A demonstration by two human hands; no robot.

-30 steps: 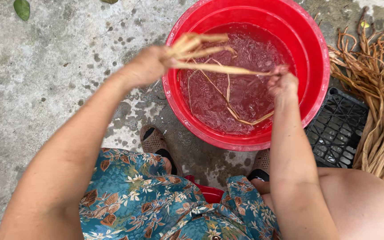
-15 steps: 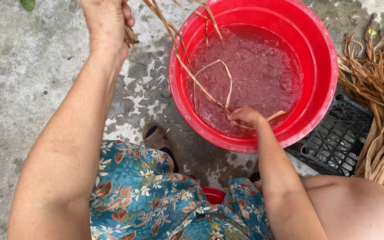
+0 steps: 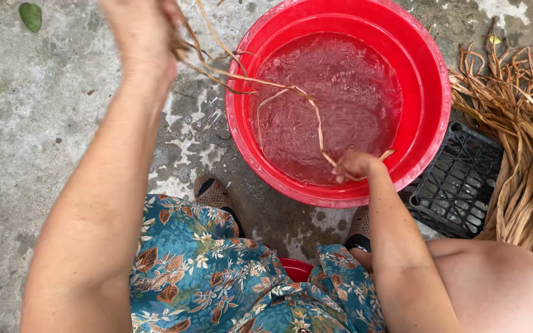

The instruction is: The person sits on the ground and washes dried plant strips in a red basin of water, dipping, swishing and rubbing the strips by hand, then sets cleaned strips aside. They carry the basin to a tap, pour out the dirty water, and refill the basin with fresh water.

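Head view. Since half a second ago the left hand [image 3: 140, 28] has drawn a little further up and out over the wet grey concrete floor [image 3: 44, 142], so the long tan plant-fibre strips [image 3: 251, 80] now stretch more taut from its fist across the rim of the round red plastic basin [image 3: 439, 105]. The right hand [image 3: 354, 165] has barely shifted; it sits at the near inner wall of the basin. By my reading, the strips are mid-way through being pulled out of the soak, with part of their length still in the water.

Left hand: raised, blurred by motion, fingers closed around a bunch of the strips, forearm reaching forward from the lower left. Right hand: low, at the water's edge, fingers pinched together on the lower end of the strips, wrist bent down over the basin's rim.

The strips run from the left fist, over the far-left rim, loop above the reddish water [image 3: 334, 105], and end at the right hand.

Nearby: a heap of dry tan fibre strips [image 3: 519, 142] at right, a black plastic crate [image 3: 458, 185] just beside the basin, floral blue-patterned clothing [image 3: 217, 271] below.
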